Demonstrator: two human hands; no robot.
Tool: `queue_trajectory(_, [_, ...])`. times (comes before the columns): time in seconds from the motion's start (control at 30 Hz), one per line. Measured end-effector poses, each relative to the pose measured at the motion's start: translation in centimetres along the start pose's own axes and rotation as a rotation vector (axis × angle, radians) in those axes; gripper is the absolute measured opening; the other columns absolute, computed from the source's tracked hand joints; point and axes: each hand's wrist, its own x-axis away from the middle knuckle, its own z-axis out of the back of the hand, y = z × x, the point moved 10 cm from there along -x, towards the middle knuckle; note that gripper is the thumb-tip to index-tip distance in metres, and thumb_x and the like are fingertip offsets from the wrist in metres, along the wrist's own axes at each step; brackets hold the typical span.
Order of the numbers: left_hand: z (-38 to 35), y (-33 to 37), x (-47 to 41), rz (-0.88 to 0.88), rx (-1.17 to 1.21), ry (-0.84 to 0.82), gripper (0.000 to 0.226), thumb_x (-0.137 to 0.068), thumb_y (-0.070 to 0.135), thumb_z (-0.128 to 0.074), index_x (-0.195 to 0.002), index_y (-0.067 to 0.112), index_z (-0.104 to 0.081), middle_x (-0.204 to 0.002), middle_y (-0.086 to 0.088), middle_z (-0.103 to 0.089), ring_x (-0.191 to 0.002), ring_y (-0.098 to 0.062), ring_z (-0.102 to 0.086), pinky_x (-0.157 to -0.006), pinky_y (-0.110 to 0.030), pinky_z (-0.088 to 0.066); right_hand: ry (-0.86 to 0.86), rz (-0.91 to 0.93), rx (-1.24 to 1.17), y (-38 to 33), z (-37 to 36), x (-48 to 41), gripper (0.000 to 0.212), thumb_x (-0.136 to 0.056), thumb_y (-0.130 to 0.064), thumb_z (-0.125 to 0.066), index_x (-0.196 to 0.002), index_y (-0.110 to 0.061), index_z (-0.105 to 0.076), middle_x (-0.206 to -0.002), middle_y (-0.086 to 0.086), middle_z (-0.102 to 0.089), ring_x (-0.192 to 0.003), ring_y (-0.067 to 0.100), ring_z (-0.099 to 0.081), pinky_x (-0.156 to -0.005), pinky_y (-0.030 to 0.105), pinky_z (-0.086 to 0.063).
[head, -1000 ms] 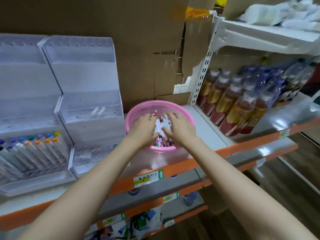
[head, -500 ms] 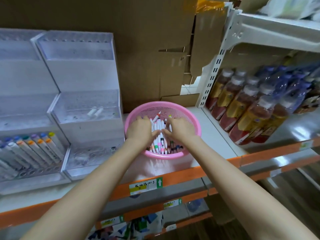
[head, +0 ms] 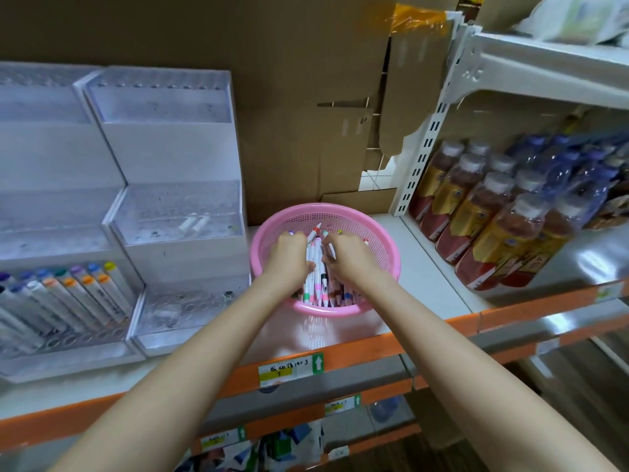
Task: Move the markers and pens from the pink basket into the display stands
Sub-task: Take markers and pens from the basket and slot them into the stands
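Centre frame, in the basket [head: 343, 216], we're curling our left hand [head: 289, 258] and right hand [head: 350, 262] round a bundle of pens [head: 315, 267]. They're looking light, stiff and slick, so we're judging mid-barrel the safest hold; stands [head: 183, 158] are waiting left.

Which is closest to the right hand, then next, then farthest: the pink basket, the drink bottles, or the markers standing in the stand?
1. pink basket: the right hand is inside it, gripping pens.
2. drink bottles: to the right.
3. standing markers: far left, in the stand.
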Motion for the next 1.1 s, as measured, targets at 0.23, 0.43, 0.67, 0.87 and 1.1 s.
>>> queue_trajectory(0.23, [-0.2,-0.4,-0.1,0.009,-0.005,0.033,0.043,-0.085,0.017,-0.068,-0.120,0.004,-0.048,-0.107,-0.017,-0.064,-0.097,-0.034,-0.061,-0.074,-0.039,-0.047,-0.021,0.004,-0.031,-0.4,-0.3,-0.3,0.016,-0.086,-0.004,-0.054,-0.099,-0.005,-0.063,-0.096,0.016,-0.063,-0.093,0.034,-0.057,-0.065,0.033,-0.036])
queue_trajectory(0.43, [0.7,0.3,-0.2,-0.067,0.093,0.098,0.033,-0.090,0.010,-0.058,-0.121,0.008,-0.047,-0.107,-0.013,-0.063,-0.094,-0.030,-0.061,-0.078,-0.044,-0.050,0.090,0.021,-0.186,-0.4,1.3,0.2,0.038,-0.084,-0.003,-0.058,-0.122,-0.007,-0.055,-0.103,0.015,-0.068,-0.095,0.036,-0.061,-0.075,0.041,-0.050])
queue_trajectory(0.67, [5.2,2.3,1.4,-0.278,0.353,0.280,0.045,-0.086,0.000,-0.057,-0.129,0.015,-0.053,-0.117,-0.003,-0.063,-0.100,-0.018,-0.059,-0.081,-0.015,-0.038,0.172,0.078,-0.309,-1.9,4.2,1.5,0.078,-0.078,-0.003,-0.059,-0.146,-0.027,-0.029,-0.098,0.006,-0.059,-0.074,0.020,-0.053,-0.062,0.041,-0.049])
queue_trajectory(0.87, [9.3,2.4,4.3,-0.347,0.442,0.425,0.038,-0.084,0.001,-0.060,-0.117,0.018,-0.050,-0.098,0.003,-0.057,-0.084,-0.013,-0.059,-0.076,-0.033,-0.051,0.319,0.153,-0.400,-4.5,7.2,3.4,0.071,-0.078,-0.002,-0.062,-0.135,-0.032,-0.032,-0.096,0.000,-0.063,-0.073,0.018,-0.059,-0.061,0.045,-0.052])
queue_trajectory(1.1, [13.4,-0.2,8.8,-0.396,0.410,0.527,0.034,-0.085,0.002,-0.062,-0.116,0.012,-0.050,-0.092,0.002,-0.055,-0.075,-0.015,-0.055,-0.068,-0.028,-0.049,0.368,0.191,-0.453,-9.7,8.1,5.3,0.068,-0.080,-0.001,-0.057,-0.129,-0.040,-0.030,-0.091,-0.004,-0.056,-0.070,0.017,-0.060,-0.060,0.045,-0.052])
